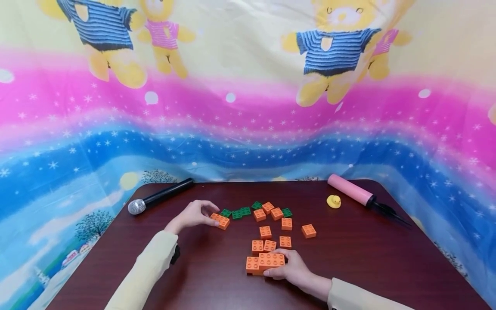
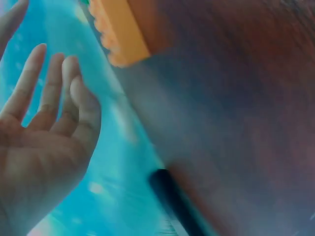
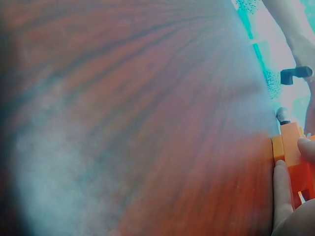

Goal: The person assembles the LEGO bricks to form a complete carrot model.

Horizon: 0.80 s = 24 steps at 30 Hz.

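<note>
In the head view my left hand is beside an orange toy brick on the left of the table, its thumb and fingers right at the brick's near end. The left wrist view shows this hand with its fingers extended and spread, the orange brick lying beyond them. At the front, my right hand grips a cluster of joined orange bricks, its thumb along the near side and its fingers behind. In the right wrist view, a finger and thumb press against these orange bricks.
Several loose orange bricks and green bricks lie across the middle. A microphone is at the back left. A yellow rubber duck and a pink hand pump stand back right. A printed curtain hangs behind the table.
</note>
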### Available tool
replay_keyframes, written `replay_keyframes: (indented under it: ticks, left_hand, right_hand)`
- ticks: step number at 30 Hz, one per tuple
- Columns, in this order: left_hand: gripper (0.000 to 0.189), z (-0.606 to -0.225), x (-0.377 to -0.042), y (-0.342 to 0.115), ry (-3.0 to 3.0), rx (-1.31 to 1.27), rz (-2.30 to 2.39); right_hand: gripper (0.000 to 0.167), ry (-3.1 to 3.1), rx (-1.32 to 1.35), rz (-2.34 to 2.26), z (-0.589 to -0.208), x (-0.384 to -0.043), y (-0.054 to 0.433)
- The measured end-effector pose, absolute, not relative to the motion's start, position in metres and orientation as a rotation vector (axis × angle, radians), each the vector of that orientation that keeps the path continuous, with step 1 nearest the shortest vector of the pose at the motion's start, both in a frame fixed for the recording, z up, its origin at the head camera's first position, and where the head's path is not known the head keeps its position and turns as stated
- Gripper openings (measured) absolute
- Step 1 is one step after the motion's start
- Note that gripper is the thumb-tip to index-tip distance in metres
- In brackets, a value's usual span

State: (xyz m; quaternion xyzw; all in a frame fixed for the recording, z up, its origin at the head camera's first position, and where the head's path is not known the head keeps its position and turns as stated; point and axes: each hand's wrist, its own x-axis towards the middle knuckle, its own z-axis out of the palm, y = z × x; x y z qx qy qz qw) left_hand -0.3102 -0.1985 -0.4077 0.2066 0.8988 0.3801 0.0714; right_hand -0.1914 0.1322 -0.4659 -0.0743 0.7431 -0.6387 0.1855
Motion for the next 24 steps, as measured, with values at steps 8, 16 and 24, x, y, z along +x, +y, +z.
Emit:
replay_keyframes:
  ticks: [8,16,24]
  left_hand:
    - [0.057,-0.436,-0.33,-0.211,2.64,0.366,1.239]
    - [0.062,-0.447,-0.337,-0.214,2.573,0.345,1.263]
    - [0.06,-0.453,-0.342,-0.211,2.568,0.326,1.254]
  right_hand:
    - [0.061,2.113,-0.209,-1.787,-0.464,-0.189,0.129]
    - [0.059,2.113,-0.181,-1.771,-0.464,-0.19,0.129]
    - [0.055,2.109,-0.175,-1.775,-0.465,-0.191,0.13]
